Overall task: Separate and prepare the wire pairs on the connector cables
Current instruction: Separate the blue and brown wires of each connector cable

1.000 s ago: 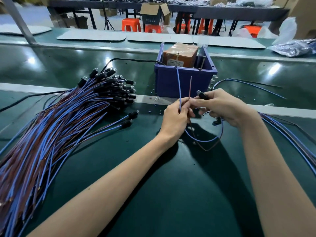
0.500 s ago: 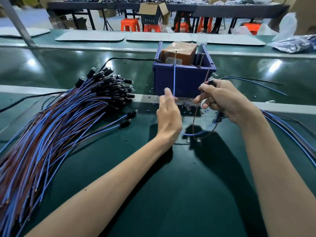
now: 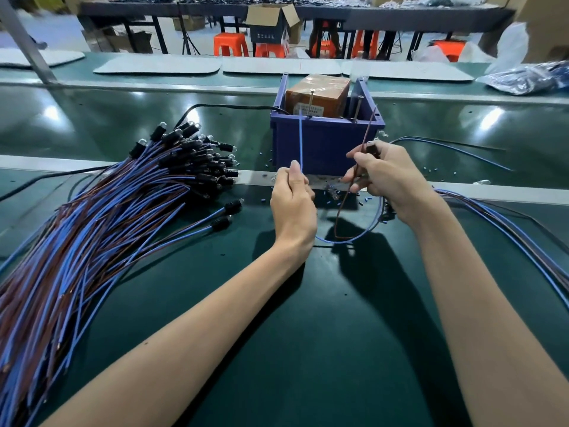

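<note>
Fingers of our left hand (image 3: 292, 211) pinch the blue wire (image 3: 300, 140) upright while our right hand (image 3: 391, 177) pinches the brown wire (image 3: 369, 127), both spread apart just before the blue bin (image 3: 332, 146).

factory assembly line, green conveyor belt (image 3: 308, 349), heaped connector cables (image 3: 92, 229), parts bin (image 3: 326, 143)
</note>
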